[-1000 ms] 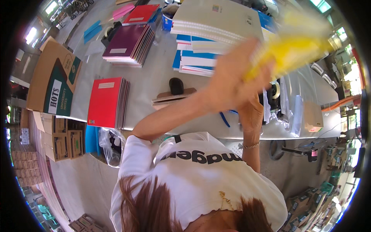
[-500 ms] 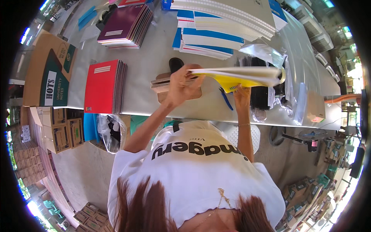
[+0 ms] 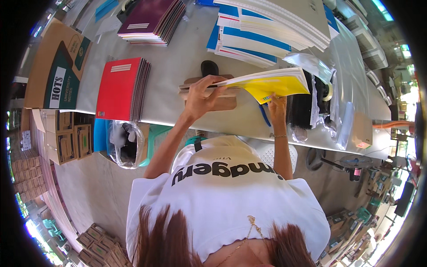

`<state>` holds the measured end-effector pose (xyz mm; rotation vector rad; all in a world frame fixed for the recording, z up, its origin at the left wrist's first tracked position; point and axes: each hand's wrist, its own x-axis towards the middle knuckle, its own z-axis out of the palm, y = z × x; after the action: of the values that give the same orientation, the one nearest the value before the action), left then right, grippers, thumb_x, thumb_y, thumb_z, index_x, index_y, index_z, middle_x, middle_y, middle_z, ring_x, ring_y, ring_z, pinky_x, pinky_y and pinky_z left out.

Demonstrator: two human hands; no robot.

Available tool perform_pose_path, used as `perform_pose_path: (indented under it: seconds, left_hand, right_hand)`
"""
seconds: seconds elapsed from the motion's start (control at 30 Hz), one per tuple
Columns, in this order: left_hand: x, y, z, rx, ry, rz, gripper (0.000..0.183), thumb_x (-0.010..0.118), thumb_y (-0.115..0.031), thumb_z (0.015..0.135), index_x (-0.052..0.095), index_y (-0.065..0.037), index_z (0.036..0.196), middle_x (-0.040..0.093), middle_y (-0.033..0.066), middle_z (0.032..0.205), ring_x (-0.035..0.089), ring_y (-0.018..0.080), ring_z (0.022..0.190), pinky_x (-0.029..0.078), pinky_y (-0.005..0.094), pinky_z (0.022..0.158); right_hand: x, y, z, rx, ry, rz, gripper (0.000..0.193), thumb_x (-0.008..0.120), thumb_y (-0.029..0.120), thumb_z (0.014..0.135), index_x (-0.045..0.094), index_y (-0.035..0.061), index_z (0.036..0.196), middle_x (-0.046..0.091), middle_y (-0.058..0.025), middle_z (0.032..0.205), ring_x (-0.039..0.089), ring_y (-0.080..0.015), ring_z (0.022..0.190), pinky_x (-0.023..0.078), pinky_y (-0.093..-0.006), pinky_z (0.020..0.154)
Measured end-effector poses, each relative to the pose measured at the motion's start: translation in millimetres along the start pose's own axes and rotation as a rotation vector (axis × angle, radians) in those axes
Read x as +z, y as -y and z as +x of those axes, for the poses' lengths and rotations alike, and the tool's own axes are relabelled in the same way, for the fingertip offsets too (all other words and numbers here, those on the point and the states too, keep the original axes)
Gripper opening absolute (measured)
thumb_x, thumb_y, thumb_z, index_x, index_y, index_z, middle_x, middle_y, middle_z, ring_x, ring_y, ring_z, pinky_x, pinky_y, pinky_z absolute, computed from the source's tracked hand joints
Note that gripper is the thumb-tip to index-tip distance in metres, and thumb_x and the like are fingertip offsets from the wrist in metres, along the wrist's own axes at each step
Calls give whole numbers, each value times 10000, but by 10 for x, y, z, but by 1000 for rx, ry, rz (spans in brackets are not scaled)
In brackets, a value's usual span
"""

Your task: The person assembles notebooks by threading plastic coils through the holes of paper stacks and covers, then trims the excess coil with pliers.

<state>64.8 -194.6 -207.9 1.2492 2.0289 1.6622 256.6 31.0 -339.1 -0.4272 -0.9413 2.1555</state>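
Observation:
A yellow-covered book of white pages (image 3: 284,84) is stretched between my hands, its sheets bowed upward at the middle. My left hand (image 3: 201,99) is closed on its left edge, over a wooden block (image 3: 222,105) with a slot-like gap and a dark rounded knob (image 3: 209,68) behind it. With fingers pinched on the near edge of the yellow cover, my right hand (image 3: 278,109) supports the other side. Blue-handled pliers (image 3: 264,115) lie on the table beside the right hand, partly hidden by the book.
Spiral-bound red notebooks (image 3: 120,89) are stacked at left, purple ones (image 3: 151,20) behind. White-and-blue unbound stacks (image 3: 253,40) fill the far side. Black wire coils (image 3: 300,111) and plastic wrap (image 3: 311,62) lie at right. A cardboard box (image 3: 38,80) stands far left.
The book's right side has swung and tilted so more of its yellow cover shows, and its pages are less blurred. Both hands keep their hold. The whole view has shifted slightly.

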Motion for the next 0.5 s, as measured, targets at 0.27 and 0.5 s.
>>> perform_pose_path:
  seconds: [0.27, 0.5]
  left_hand:
    - [-155, 230, -68, 111, -239, 142, 440, 763, -84, 768, 596, -60, 1175, 643, 104, 1083, 613, 233, 1030, 476, 340, 911]
    - [-594, 1099, -505, -251, -155, -231, 629, 818, -50, 707, 506, -41, 1253, 599, 88, 1140, 568, 183, 1054, 456, 309, 930]
  right_hand:
    - [93, -166, -23, -43, -66, -472, 426, 609, -25, 882, 487, 67, 1280, 580, -67, 1202, 532, -162, 1100, 396, -322, 983]
    - [382, -893, -104, -127, 246, -1168, 463, 595, 95, 894, 429, 9, 1318, 499, -158, 1268, 440, -312, 1200, 322, -403, 1031]
